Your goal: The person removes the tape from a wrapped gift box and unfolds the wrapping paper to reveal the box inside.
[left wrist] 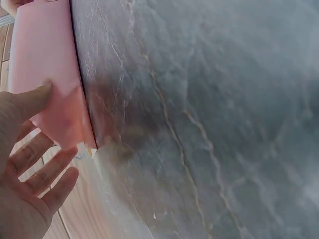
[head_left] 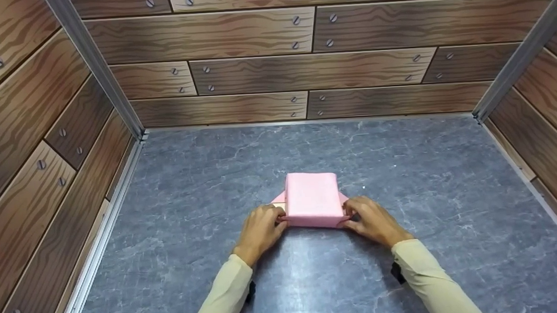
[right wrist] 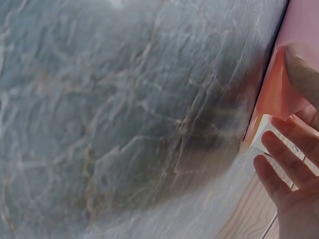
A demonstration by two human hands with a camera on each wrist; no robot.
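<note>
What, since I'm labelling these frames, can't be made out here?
Pink package, head view: most of its inside is hidden by pink paper; its underside, by the grey surface.
Left hand, left wrist view: one fingertip is hidden behind the paper.
Right hand, right wrist view: partly cut off by the right edge.
White speck, head view: too small to identify.
</note>
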